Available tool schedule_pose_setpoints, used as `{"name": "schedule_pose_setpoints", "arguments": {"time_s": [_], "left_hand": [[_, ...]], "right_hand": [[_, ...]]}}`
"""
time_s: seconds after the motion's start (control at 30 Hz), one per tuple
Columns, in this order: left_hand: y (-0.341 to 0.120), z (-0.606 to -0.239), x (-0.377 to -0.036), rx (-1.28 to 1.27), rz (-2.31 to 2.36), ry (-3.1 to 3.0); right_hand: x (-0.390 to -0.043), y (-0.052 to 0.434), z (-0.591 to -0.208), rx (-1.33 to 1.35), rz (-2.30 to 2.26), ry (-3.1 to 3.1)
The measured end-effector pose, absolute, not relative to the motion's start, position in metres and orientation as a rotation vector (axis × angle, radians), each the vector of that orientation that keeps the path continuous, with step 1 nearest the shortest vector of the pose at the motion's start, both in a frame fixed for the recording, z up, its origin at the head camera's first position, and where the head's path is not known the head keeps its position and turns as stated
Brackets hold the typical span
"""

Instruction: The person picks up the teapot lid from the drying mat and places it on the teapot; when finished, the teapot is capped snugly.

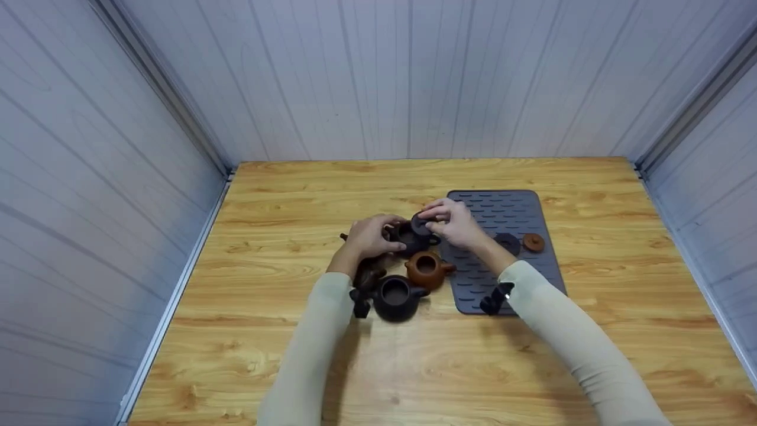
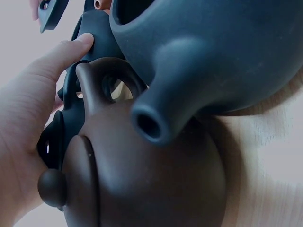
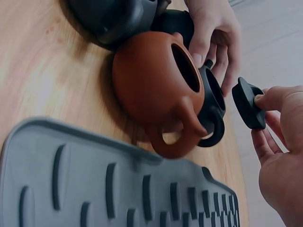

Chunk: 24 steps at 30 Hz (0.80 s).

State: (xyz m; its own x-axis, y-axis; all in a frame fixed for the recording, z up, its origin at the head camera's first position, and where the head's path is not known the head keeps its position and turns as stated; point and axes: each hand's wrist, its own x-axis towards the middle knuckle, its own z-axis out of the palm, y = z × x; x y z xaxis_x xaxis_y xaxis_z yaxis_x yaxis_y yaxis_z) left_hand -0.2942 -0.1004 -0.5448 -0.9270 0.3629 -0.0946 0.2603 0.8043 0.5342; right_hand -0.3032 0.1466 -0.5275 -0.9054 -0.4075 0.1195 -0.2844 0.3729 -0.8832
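Observation:
My left hand (image 1: 368, 238) holds an uncovered black teapot (image 1: 407, 235) at the back of a cluster, thumb on the near side and fingers round the far side. Just above that teapot's opening, my right hand (image 1: 458, 228) pinches a round black lid (image 3: 247, 101), tilted, between thumb and fingers. An orange-brown teapot (image 3: 142, 75) without its lid stands in front of the held pot. Nearer still is a larger black teapot (image 1: 395, 310), also uncovered. A dark brown teapot (image 2: 151, 175) with its lid on sits below my left wrist, and part of another dark pot is hidden by that hand.
A grey ridged mat (image 1: 500, 207) lies right of the teapots, under my right forearm. On it rest a dark lid (image 1: 507, 244) and an orange-brown lid (image 1: 533, 242). Pale panelled walls (image 1: 378, 83) enclose the wooden table (image 1: 248, 331) at the back and sides.

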Motion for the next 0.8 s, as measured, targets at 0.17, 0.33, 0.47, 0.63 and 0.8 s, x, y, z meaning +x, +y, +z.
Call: {"name": "schedule_pose_setpoints", "arguments": {"time_s": [0.17,0.33,0.47,0.63,0.8], "left_hand": [[-0.101,-0.544,-0.295,0.491,0.77,2.801],[-0.102,-0.544,-0.295,0.487,0.757,2.805],[-0.103,-0.544,-0.295,0.473,0.751,2.809],[-0.105,-0.544,-0.295,0.466,0.746,2.81],[-0.106,-0.545,-0.294,0.478,0.745,2.827]], "right_hand": [[-0.303,0.139,-0.528,-0.628,-1.57,2.499],[-0.303,0.133,-0.53,-0.639,-1.569,2.496],[-0.303,0.128,-0.532,-0.647,-1.569,2.492],[-0.301,0.124,-0.538,-0.628,-1.6,2.459],[-0.3,0.119,-0.542,-0.621,-1.631,2.443]]}}
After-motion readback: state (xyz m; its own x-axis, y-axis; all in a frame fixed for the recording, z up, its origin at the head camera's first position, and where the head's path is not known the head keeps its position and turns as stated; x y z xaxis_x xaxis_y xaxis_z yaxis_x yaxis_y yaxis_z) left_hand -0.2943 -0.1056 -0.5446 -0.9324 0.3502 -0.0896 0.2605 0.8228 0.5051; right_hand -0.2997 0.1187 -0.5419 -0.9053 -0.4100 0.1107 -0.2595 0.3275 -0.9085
